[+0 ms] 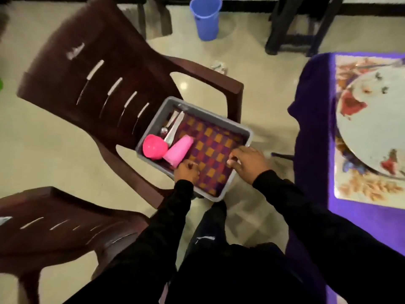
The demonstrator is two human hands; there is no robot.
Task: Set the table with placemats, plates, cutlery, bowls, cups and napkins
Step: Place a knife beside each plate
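A grey tray sits on the seat of a brown plastic chair. Inside lie a purple-and-orange checked placemat, a pink bowl, a pink cup on its side and metal cutlery. My left hand pinches the near left edge of the checked placemat, fingers curled. At the mat's right edge, by the tray wall, my right hand pinches it too. On the purple-clothed table at the right, a patterned placemat carries a pale plate.
A second brown chair stands at the lower left. A blue plastic cup-shaped bin is on the tiled floor at the top. Dark stool legs stand at the upper right. My legs in black fill the bottom.
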